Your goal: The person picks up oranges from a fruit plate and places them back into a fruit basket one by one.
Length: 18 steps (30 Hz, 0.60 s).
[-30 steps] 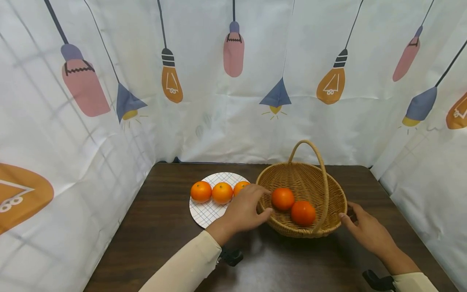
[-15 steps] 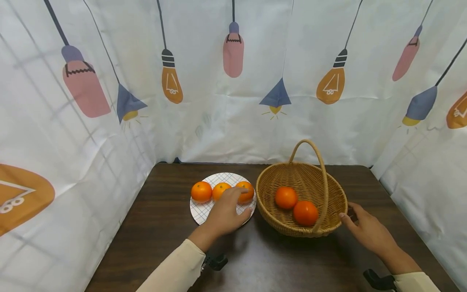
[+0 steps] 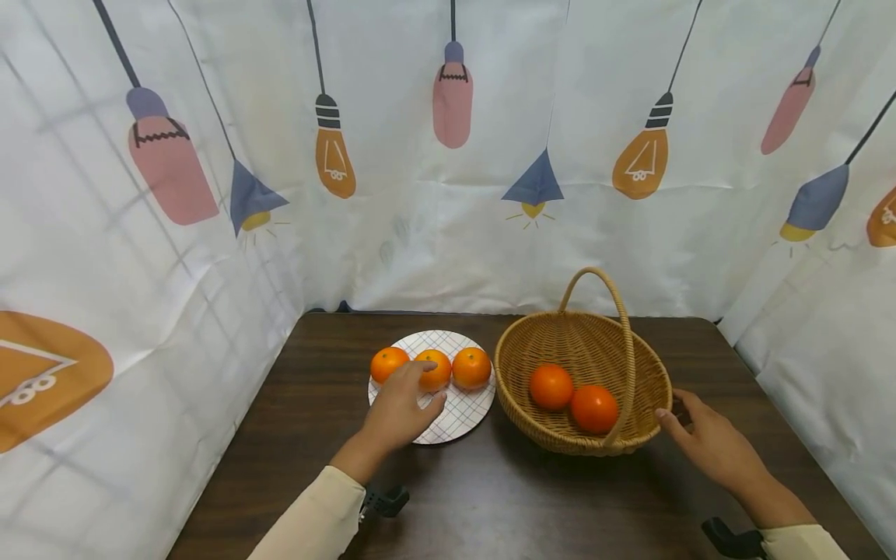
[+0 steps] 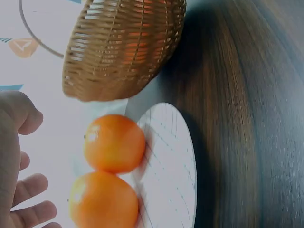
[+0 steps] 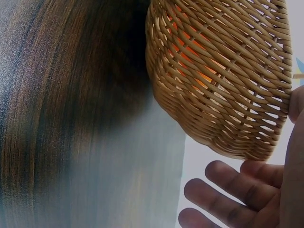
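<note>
In the head view a round white plate [image 3: 458, 412] with a blue grid pattern bears three oranges: the left orange [image 3: 387, 363], the middle orange [image 3: 437, 372] and the right orange [image 3: 472, 368]. My left hand [image 3: 397, 411] hovers over the plate's near left part, fingers spread, holding nothing; it partly hides the left and middle oranges. To the right stands a wicker basket [image 3: 546, 334] with a tall handle and two redder round fruits [image 3: 594, 409] inside. My right hand [image 3: 717, 443] holds the basket's right rim between thumb and forefinger [image 5: 261, 172], its other fingers loose.
Everything stands on a dark wood-grain table [image 3: 518, 505]. A white curtain [image 3: 434, 233] printed with lamps hangs behind and along both sides. The basket handle [image 3: 623, 342] arches high over the basket's right part.
My left hand has moved left from the basket's left rim to over the plate, uncovering the right orange. The fruits in the basket have shifted slightly right. My right hand stays at the rim.
</note>
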Each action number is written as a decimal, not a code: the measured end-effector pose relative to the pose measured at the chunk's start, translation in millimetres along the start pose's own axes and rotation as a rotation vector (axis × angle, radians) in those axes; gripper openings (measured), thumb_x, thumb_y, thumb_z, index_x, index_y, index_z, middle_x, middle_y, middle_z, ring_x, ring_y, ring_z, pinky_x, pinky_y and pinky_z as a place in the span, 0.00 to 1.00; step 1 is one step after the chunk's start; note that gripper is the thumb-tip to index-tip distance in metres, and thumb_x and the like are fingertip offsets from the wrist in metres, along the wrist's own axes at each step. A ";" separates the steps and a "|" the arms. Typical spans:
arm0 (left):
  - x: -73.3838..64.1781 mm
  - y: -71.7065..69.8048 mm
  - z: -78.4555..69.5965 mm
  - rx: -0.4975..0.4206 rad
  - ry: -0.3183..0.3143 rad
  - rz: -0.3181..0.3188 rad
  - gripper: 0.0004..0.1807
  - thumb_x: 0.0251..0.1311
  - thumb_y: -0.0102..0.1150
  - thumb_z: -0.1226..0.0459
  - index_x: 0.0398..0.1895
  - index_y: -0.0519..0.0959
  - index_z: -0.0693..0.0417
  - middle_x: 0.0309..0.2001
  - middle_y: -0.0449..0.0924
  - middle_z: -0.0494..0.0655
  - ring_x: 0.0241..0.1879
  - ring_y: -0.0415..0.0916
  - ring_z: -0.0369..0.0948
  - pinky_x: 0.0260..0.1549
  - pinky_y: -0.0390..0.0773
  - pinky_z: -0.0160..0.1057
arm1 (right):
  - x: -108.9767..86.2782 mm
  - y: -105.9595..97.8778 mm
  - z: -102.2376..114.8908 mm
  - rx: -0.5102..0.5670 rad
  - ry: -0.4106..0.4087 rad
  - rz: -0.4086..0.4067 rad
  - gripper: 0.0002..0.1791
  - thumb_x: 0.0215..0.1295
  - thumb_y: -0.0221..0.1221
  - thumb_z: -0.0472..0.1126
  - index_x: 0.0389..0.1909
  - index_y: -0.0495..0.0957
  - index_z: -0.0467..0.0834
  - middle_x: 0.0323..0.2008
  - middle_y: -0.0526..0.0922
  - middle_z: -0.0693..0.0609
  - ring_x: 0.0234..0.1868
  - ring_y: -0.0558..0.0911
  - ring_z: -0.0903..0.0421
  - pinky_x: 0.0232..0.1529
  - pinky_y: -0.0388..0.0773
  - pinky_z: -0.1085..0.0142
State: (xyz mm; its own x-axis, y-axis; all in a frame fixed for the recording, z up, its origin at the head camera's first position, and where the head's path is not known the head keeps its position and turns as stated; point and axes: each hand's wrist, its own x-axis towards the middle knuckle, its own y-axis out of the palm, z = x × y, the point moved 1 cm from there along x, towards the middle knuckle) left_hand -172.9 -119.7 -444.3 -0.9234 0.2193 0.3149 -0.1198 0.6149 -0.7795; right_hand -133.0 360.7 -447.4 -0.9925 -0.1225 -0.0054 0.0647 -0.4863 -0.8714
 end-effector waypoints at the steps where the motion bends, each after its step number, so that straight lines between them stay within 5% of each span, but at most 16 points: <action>1: -0.1 -0.7 1.9 0.002 -0.010 0.000 0.29 0.60 0.70 0.55 0.62 0.77 0.57 0.58 0.79 0.52 0.58 0.76 0.50 0.60 0.74 0.52 | -0.1 0.3 -0.6 -0.003 0.000 -0.001 0.40 0.80 0.46 0.60 0.72 0.58 0.29 0.58 0.77 0.31 0.46 0.83 0.40 0.41 0.81 0.43; 10: 1.1 -4.2 21.5 0.038 -0.047 -0.034 0.30 0.59 0.71 0.56 0.61 0.76 0.60 0.56 0.79 0.56 0.56 0.76 0.52 0.60 0.74 0.54 | 1.8 0.8 -2.6 -0.004 0.006 -0.003 0.40 0.80 0.46 0.60 0.72 0.59 0.28 0.57 0.77 0.31 0.46 0.83 0.40 0.41 0.81 0.43; 18: 2.7 -3.0 43.3 0.026 -0.045 -0.145 0.32 0.54 0.73 0.58 0.60 0.74 0.65 0.58 0.76 0.60 0.59 0.71 0.58 0.62 0.71 0.58 | 1.2 1.0 -1.9 0.006 0.007 -0.002 0.40 0.80 0.47 0.60 0.72 0.59 0.28 0.58 0.77 0.31 0.46 0.83 0.42 0.40 0.81 0.44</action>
State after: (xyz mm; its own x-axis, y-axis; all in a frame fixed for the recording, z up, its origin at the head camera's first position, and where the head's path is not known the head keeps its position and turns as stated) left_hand -190.8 -153.8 -464.6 -0.9112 0.0951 0.4009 -0.2618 0.6177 -0.7415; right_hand -134.2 361.7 -449.2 -0.9933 -0.1154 -0.0076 0.0638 -0.4918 -0.8684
